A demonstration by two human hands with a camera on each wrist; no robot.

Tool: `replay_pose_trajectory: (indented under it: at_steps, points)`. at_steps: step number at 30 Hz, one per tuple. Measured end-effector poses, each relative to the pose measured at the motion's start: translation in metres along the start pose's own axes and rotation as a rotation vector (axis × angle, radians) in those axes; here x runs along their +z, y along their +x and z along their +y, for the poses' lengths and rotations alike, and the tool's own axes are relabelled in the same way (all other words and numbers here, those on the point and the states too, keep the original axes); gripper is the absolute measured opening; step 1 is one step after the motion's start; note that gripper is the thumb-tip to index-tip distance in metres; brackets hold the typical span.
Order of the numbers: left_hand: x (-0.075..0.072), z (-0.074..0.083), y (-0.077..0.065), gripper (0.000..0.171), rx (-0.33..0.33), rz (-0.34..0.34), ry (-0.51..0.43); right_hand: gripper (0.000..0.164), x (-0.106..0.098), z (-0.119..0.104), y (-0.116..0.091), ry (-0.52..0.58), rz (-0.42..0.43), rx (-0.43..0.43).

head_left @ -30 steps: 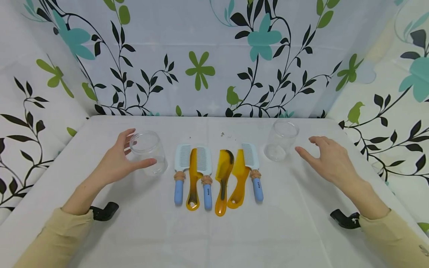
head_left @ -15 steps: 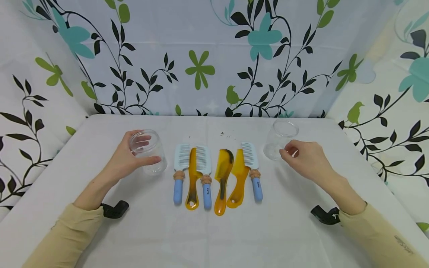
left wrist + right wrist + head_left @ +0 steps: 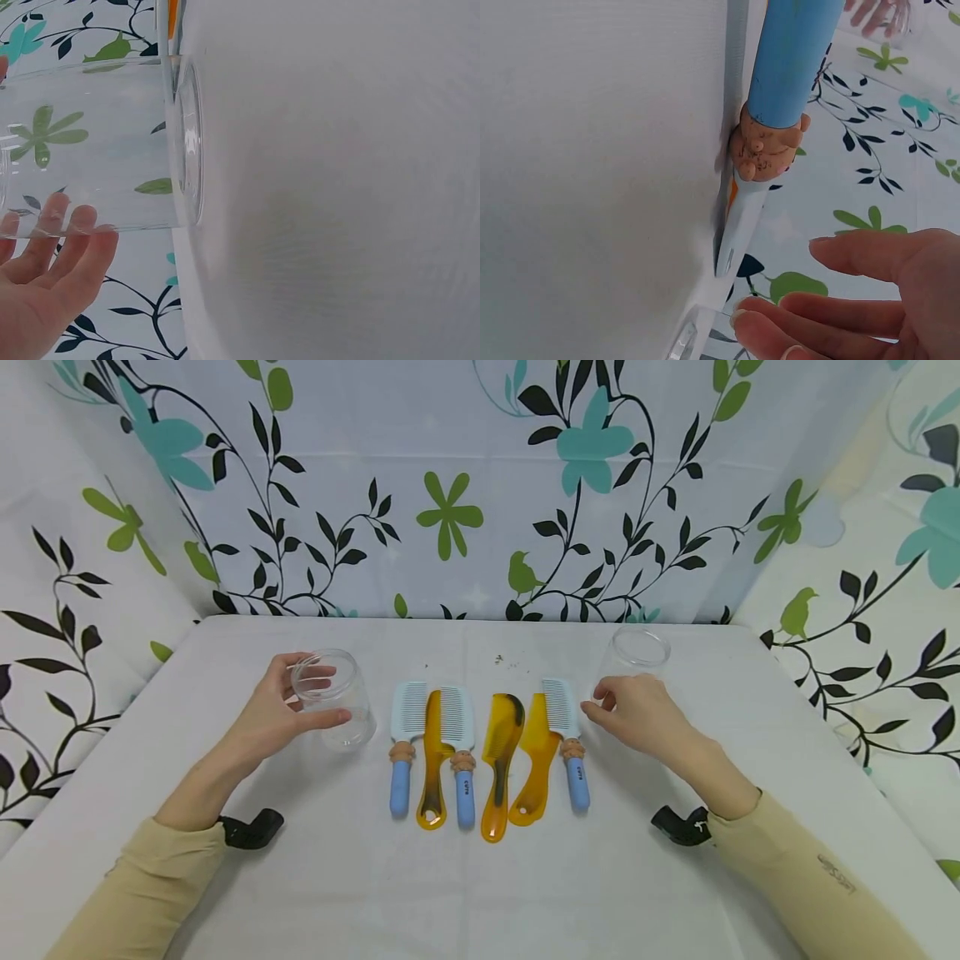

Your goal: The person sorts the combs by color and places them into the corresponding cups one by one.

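My left hand [image 3: 262, 710] curls round a clear jar [image 3: 356, 693] standing on the left of the table, thumb at its near side and fingers behind it. In the left wrist view, fingertips [image 3: 82, 217] lie along the jar's wall. My right hand [image 3: 641, 714] hovers over the table, its fingers loosely bent and holding nothing. Closest to it lies a pale blue comb with a bear-shaped collar [image 3: 572, 749] and a blue handle [image 3: 791, 60]. A second clear jar [image 3: 639, 647] stands behind this hand, its lower part hidden.
Several combs lie in a row mid-table: blue-handled ones, such as the leftmost comb [image 3: 401, 785], and amber ones, such as the middle amber comb [image 3: 497, 768]. A white cloth [image 3: 465, 902] covers the table. Patterned curtains [image 3: 360, 443] rise behind and at both sides.
My left hand has moved inward, its fingers now round the left jar. The right hand has swung left, past the front of the right jar towards the combs, its fingers drawing closer together.
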State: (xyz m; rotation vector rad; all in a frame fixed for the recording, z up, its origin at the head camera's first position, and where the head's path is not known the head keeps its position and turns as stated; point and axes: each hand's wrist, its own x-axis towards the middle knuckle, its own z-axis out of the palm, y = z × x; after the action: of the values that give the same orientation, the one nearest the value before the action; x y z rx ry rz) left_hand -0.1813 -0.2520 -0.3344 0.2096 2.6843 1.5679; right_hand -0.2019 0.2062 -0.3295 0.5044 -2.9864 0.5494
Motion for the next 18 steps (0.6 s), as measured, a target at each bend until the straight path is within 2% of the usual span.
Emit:
replay_pose_trajectory:
  at_steps: [8,18]
  points:
    - [0.003,-0.002,0.000,0.089,0.015,0.003,-0.055,0.031,0.010,-0.002,0.009,0.016,-0.052,0.009]
    - [0.007,-0.002,0.000,0.090,0.005,-0.021,-0.073,0.033,0.021,-0.001,0.014,0.005,-0.010,-0.053]
